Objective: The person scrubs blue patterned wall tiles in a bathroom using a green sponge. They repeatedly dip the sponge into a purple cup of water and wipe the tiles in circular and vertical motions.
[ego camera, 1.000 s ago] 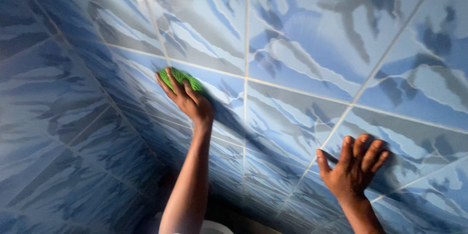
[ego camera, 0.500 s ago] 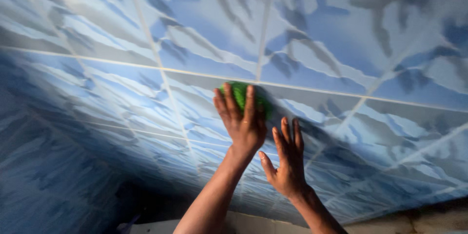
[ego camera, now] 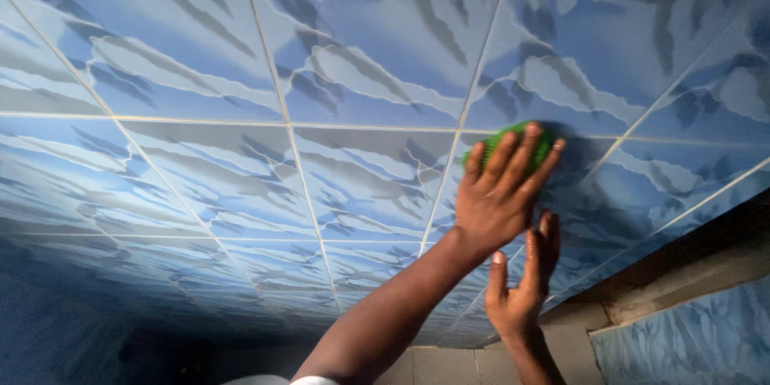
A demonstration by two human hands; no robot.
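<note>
Pressing green scrubber [ego camera: 517, 142] against tiled wall [ego camera: 241, 152]

Left hand [ego camera: 501, 196] pressing scrubber [ego camera: 513, 144] on tiled wall [ego camera: 241, 152], right hand [ego camera: 521, 289] below

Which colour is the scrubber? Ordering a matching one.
Green scrubber, pressed under the left hand; head view.
</note>
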